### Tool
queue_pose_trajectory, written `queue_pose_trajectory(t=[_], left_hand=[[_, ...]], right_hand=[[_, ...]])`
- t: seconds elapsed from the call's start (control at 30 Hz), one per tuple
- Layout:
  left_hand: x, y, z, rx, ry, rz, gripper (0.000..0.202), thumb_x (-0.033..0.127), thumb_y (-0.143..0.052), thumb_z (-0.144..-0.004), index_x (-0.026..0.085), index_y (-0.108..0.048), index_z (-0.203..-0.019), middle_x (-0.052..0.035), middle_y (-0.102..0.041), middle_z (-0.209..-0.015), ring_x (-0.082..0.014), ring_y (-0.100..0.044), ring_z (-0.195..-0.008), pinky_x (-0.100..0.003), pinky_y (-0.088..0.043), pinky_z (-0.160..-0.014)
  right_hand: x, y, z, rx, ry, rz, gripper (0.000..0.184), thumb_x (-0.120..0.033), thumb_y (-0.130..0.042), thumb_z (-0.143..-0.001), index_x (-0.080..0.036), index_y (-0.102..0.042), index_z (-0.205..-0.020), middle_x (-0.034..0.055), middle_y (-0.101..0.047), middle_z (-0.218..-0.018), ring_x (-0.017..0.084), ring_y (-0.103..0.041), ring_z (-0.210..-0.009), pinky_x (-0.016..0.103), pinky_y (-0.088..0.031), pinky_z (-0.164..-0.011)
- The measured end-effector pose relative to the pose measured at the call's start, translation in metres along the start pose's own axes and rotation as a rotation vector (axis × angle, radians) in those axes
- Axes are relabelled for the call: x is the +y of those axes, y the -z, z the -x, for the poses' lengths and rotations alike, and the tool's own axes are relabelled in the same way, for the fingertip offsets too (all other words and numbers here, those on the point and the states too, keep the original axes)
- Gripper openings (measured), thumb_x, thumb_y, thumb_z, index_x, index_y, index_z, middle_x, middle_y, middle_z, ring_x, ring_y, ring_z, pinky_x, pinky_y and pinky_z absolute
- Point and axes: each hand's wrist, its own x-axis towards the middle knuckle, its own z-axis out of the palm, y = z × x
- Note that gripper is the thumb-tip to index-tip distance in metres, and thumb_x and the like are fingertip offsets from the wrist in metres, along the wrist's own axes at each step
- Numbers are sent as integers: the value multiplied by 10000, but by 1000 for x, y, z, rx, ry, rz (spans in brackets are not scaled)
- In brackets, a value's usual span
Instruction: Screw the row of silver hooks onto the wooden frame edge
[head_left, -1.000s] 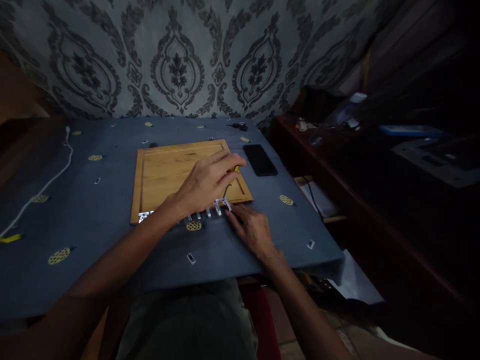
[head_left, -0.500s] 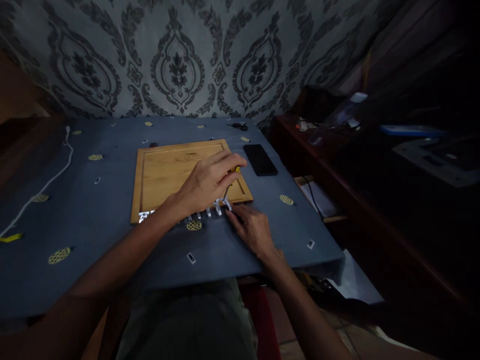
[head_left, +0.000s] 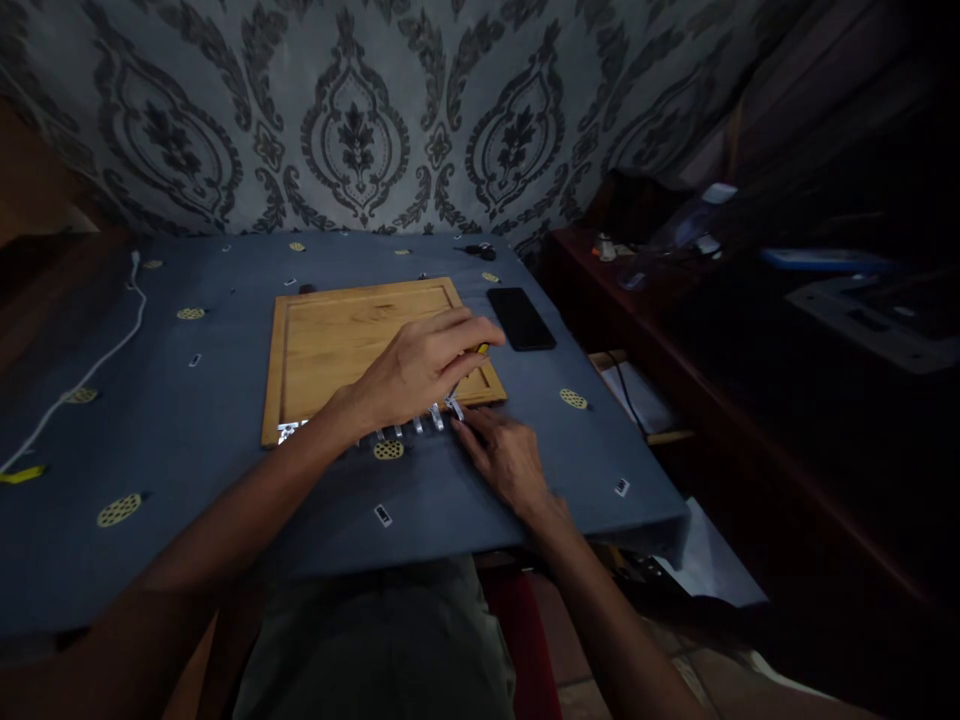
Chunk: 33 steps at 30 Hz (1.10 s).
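Observation:
A wooden board [head_left: 330, 340] lies on the blue-grey tablecloth [head_left: 187, 440]. Along its near edge runs a shiny metal rack with hooks [head_left: 416, 425]. My left hand [head_left: 420, 365] reaches across over the board's near right corner, fingers closed round a tool with a yellow handle [head_left: 480, 350] whose dark shaft points down at the rack's right end. My right hand [head_left: 506, 455] rests on the cloth just right of the rack, its fingertips pressed against the rack's end.
A black phone [head_left: 520, 318] lies right of the board. A white cable [head_left: 97, 365] runs down the cloth's left side. Keys [head_left: 476, 251] sit at the far edge. The table ends at right, beside a dark cluttered shelf [head_left: 675, 270].
My left hand has tilted slightly to the right with the tool. The right hand and the board have stayed put.

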Motion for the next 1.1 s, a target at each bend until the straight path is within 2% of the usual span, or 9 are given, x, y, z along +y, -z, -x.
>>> queue_pose_trajectory(t=[0.17,0.33,0.53,0.67,0.8,1.1], left_hand=[[2,1,0,-44,26,27,193,48,-582,-971,151,-662,-1113,-81,-738,-1088,-168,-724,-1018,-312,-599,-899],[-1,-4,1,29,-1,18,132,103,-607,-981,142,-671,-1089,-67,-723,-1010,-146,-715,-941,-273,-596,-850],[-3,-13,4,113,48,5,122,158,-650,-966,150,-698,-1078,-66,-678,-995,-145,-683,-872,-270,-598,-765],[-3,-11,4,103,73,-32,124,152,-638,-972,161,-707,-1075,-55,-698,-958,-154,-690,-884,-297,-589,-803],[-4,-8,3,114,87,0,176,115,-633,-962,163,-676,-1126,-55,-748,-1041,-137,-710,-890,-273,-579,-824],[-4,-3,0,-7,231,93,149,143,-573,-988,172,-663,-1104,-40,-758,-1007,-139,-719,-897,-267,-565,-833]], right_hand=[[0,0,0,5,-12,-19,327,-362,-473,-1062,-224,-761,-1131,85,-789,-966,227,-735,-844,277,-468,-677],[0,0,0,-8,-7,-29,340,-364,-461,-1060,-235,-754,-1173,83,-792,-972,229,-740,-855,283,-484,-694],[0,1,0,-12,-12,-28,331,-360,-464,-1059,-236,-758,-1149,78,-784,-939,222,-737,-825,272,-466,-678],[0,0,0,-1,1,-37,336,-365,-464,-1063,-227,-751,-1169,82,-785,-951,222,-736,-828,275,-473,-686],[2,-1,0,17,14,-37,353,-375,-448,-1067,-222,-757,-1143,86,-790,-947,223,-737,-842,276,-489,-701],[1,-1,0,-2,0,-30,361,-366,-451,-1067,-211,-748,-1201,95,-799,-1001,235,-750,-864,295,-511,-718]])
